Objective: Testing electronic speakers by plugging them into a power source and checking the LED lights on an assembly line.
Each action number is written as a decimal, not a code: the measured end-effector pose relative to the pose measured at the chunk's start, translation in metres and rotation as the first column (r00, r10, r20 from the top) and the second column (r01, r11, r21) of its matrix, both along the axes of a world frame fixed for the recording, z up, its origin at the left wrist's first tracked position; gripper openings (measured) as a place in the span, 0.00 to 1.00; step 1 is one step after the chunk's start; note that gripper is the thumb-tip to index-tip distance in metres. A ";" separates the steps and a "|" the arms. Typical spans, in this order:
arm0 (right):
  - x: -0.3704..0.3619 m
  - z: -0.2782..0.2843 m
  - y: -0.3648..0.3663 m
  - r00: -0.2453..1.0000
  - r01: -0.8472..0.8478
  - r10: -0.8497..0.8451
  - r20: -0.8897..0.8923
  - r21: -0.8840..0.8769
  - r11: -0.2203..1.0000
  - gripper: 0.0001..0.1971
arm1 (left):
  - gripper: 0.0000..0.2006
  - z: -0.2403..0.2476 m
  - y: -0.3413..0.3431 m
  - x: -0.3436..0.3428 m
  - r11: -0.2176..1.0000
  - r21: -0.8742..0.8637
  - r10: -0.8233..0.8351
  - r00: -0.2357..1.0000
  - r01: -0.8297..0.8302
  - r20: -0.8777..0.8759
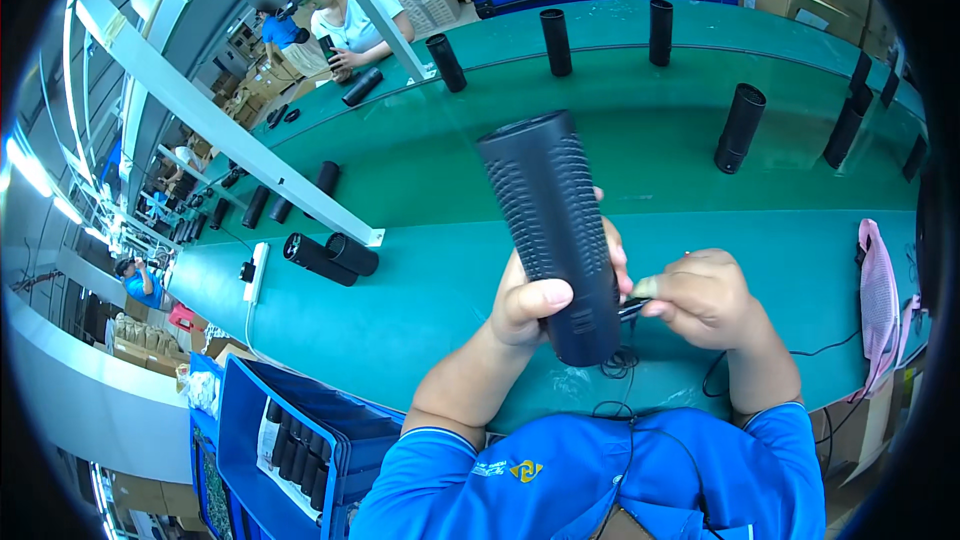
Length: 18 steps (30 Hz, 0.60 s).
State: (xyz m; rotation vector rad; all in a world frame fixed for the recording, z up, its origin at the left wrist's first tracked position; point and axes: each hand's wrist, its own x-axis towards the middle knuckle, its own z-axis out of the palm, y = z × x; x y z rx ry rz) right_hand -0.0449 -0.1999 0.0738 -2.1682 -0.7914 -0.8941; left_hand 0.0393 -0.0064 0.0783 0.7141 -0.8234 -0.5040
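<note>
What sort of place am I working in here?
Most likely a factory assembly line: a long green conveyor belt carries identical black cylinders, a co-worker handles one upstream, and the left hand holds a black cylindrical housing.

Bright, sharp centre; strong fisheye edges.

Both bare forearms rise from the lower edge and bend inward, bringing the hands close together at chest height. The left hand [545, 300] is curled closed, thumb laid across the front and pointing right, fingers wrapped behind. The right hand [700, 298] is bunched just beside it, fingertips [655, 308] pinched together and pointing left toward the left hand.
</note>
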 end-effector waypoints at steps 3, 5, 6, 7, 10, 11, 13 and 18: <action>0.000 -0.011 -0.051 0.994 -0.043 -0.030 0.106 0.627 0.778 0.07 | 0.38 0.007 0.019 0.018 0.942 -0.311 -0.148 0.988 0.125 -0.053; -0.007 -0.006 -0.064 0.978 -0.121 0.200 0.053 0.931 0.345 0.09 | 0.37 0.010 0.022 0.020 0.934 -0.352 -0.101 0.991 0.064 -0.088; -0.008 -0.002 -0.065 0.958 -0.155 0.280 0.056 0.926 0.345 0.10 | 0.36 0.010 0.018 0.017 0.957 -0.288 0.001 0.994 -0.034 -0.112; -0.007 0.013 -0.032 0.960 -0.129 0.279 -0.007 0.876 0.465 0.09 | 0.36 0.009 0.016 0.013 0.955 -0.291 0.029 0.994 -0.059 -0.105; -0.014 -0.006 -0.011 0.844 0.115 0.307 -0.439 0.708 0.697 0.13 | 0.40 0.007 0.002 -0.002 0.995 -0.021 0.100 0.994 -0.101 -0.053; -0.013 -0.007 -0.006 0.784 0.078 0.344 -0.516 0.632 0.771 0.15 | 0.40 0.009 0.000 -0.006 0.994 0.009 0.108 0.993 -0.108 -0.038; -0.016 0.006 0.012 0.775 0.051 0.337 -0.535 0.584 0.810 0.16 | 0.40 0.011 -0.004 -0.007 0.995 -0.003 0.104 0.994 -0.104 -0.042; -0.014 0.011 0.021 0.742 0.107 0.242 -0.625 0.467 0.878 0.11 | 0.40 0.005 -0.016 -0.006 0.999 0.006 0.049 0.997 -0.049 -0.056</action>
